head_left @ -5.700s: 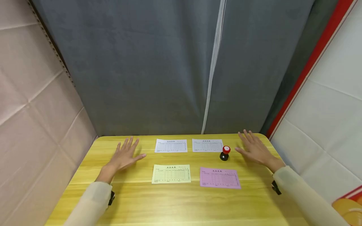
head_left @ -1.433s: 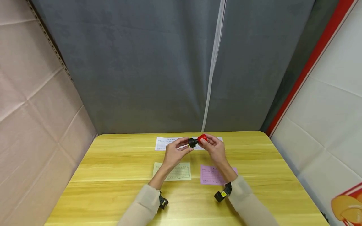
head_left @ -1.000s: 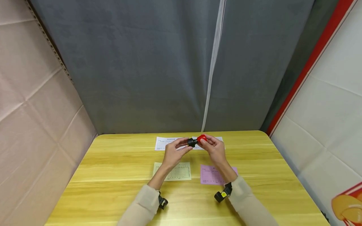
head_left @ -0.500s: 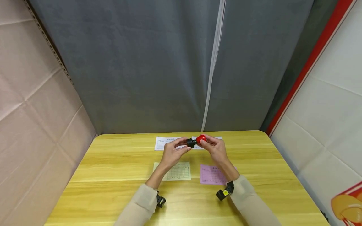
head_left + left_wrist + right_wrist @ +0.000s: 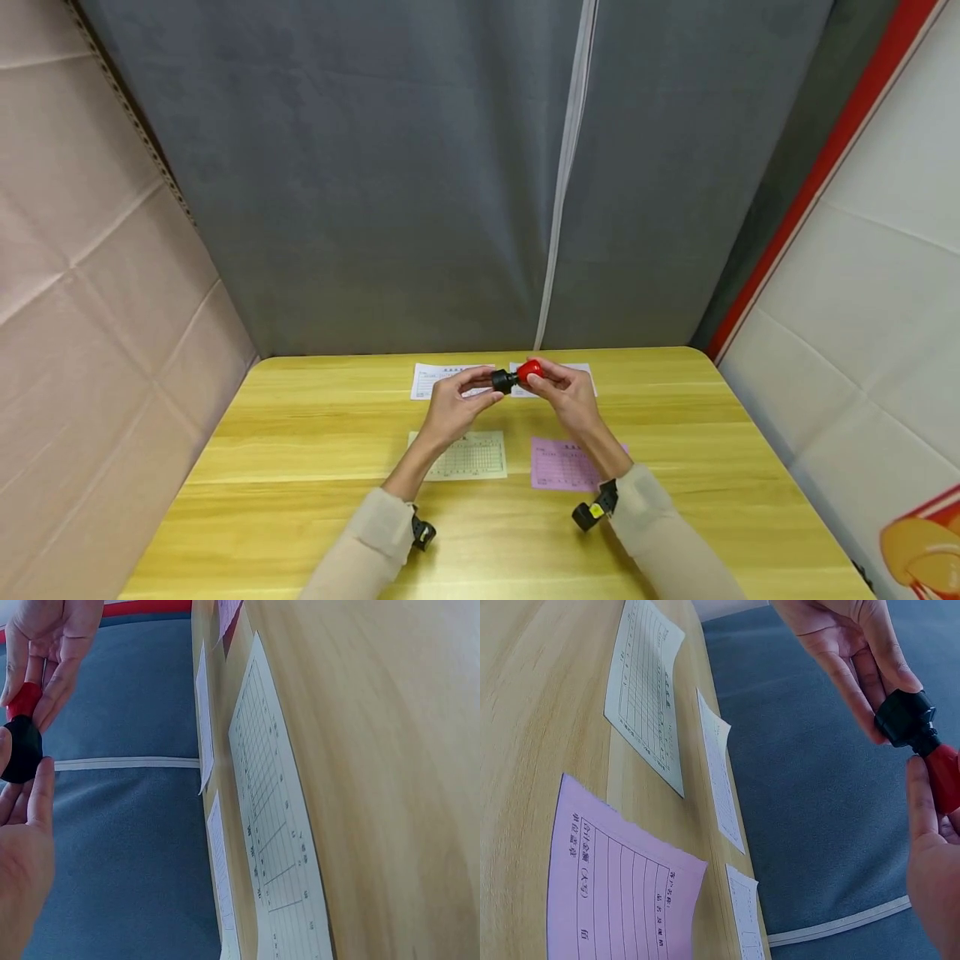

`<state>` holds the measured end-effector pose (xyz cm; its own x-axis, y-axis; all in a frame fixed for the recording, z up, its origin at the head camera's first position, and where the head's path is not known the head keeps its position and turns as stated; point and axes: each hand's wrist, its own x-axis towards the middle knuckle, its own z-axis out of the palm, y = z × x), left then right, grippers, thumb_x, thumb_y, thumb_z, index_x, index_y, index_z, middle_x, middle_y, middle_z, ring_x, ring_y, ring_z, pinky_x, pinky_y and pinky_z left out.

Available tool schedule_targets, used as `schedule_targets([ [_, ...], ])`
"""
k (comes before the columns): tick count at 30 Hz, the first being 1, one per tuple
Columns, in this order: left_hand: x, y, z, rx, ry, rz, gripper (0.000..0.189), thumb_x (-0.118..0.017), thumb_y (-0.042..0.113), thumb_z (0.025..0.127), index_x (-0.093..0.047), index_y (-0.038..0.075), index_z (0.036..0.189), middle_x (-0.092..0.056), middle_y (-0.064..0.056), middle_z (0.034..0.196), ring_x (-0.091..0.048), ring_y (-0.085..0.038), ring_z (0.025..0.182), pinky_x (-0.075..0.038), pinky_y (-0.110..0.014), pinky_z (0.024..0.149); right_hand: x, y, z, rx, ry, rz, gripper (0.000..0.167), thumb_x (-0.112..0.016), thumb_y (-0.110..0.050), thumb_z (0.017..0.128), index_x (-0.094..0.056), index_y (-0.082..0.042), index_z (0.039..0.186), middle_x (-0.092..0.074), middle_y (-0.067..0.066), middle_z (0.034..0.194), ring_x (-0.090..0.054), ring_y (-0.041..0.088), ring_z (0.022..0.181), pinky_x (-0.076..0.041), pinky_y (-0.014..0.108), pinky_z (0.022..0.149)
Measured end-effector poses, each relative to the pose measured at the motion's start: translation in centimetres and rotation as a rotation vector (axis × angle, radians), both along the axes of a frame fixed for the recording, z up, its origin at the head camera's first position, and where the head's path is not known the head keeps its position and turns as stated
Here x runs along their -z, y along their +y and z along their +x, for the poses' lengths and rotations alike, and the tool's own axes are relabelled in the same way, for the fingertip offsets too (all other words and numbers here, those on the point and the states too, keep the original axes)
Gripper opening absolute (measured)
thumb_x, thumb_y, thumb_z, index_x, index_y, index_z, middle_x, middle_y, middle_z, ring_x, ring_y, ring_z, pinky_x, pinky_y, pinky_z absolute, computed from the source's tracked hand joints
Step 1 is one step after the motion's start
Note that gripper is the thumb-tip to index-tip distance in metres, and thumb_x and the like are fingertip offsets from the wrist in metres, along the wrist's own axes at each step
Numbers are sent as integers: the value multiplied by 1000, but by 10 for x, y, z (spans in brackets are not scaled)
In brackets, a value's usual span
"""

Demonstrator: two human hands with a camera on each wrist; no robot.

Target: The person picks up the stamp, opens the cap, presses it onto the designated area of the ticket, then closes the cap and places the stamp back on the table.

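Observation:
Held level above the table is a hand stamp (image 5: 922,742) with a red knob and a black base. My left hand (image 5: 454,406) pinches the black base (image 5: 24,750) between thumb and fingers. From the other side, my right hand (image 5: 573,400) grips the red knob (image 5: 530,371). Behind and below the hands lie two white printed forms, the left one (image 5: 429,381) and the right one (image 5: 581,367), each partly covered by a hand. Nearer me are a yellow-green form (image 5: 474,456), overlapped by my left wrist, and a pink form (image 5: 558,465) under my right forearm.
The wooden table (image 5: 300,433) ends at a grey curtain (image 5: 405,208) with a pale seam. Light panels stand at the left (image 5: 112,333) and right (image 5: 862,333). Small black cameras hang at both wrists.
Earlier the stamp stood upright on the table beside two open hands; now both hands hold it raised and sideways. Over the last second, stamp and left hand have shifted slightly left.

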<state>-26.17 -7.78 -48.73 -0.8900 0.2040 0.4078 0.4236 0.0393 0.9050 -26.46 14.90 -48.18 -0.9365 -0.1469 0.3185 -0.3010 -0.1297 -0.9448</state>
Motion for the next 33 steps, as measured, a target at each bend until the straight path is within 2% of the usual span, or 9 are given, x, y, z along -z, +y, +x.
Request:
schedule_targets([
  [6, 1, -5, -1, -14, -43, -26, 43, -85, 5, 89, -72, -4, 129, -76, -21, 120, -76, -36, 110, -63, -28, 90, -2, 6, -1, -5, 0, -31, 42, -66, 4, 102, -56, 19, 140, -63, 40, 132, -78, 11, 100, -61, 29, 92],
  [10, 4, -9, -2, -14, -87, -6, 43, -84, 4, 89, -71, -6, 129, -76, -22, 120, -75, -37, 110, -63, -28, 89, -3, 9, -2, 0, -6, -17, 44, -66, 2, 102, -54, 21, 140, -60, 41, 135, -78, 11, 100, -62, 29, 92],
  [16, 7, -14, -4, 21, -137, 26, 47, -84, 4, 90, -67, -8, 133, -73, -24, 126, -72, -38, 117, -63, -29, 92, -4, 10, -3, 5, -43, -42, 47, -68, 2, 101, -54, 20, 142, -63, 38, 135, -77, 13, 102, -62, 31, 93],
  [25, 7, -32, -4, 2, -191, 9, 41, -87, 4, 86, -72, 1, 125, -75, -20, 120, -74, -36, 113, -63, -31, 93, -3, 15, -7, 15, -67, -55, 51, -70, 1, 100, -51, 21, 142, -70, 28, 130, -78, 13, 101, -63, 30, 91],
  [33, 8, -55, -7, -18, -202, -31, 42, -88, 3, 84, -73, 2, 124, -74, -20, 122, -73, -36, 115, -62, -31, 94, -2, 17, -12, 23, -64, 40, 51, -72, 1, 99, -54, 17, 144, -66, 33, 135, -75, 7, 103, -61, 24, 91],
])
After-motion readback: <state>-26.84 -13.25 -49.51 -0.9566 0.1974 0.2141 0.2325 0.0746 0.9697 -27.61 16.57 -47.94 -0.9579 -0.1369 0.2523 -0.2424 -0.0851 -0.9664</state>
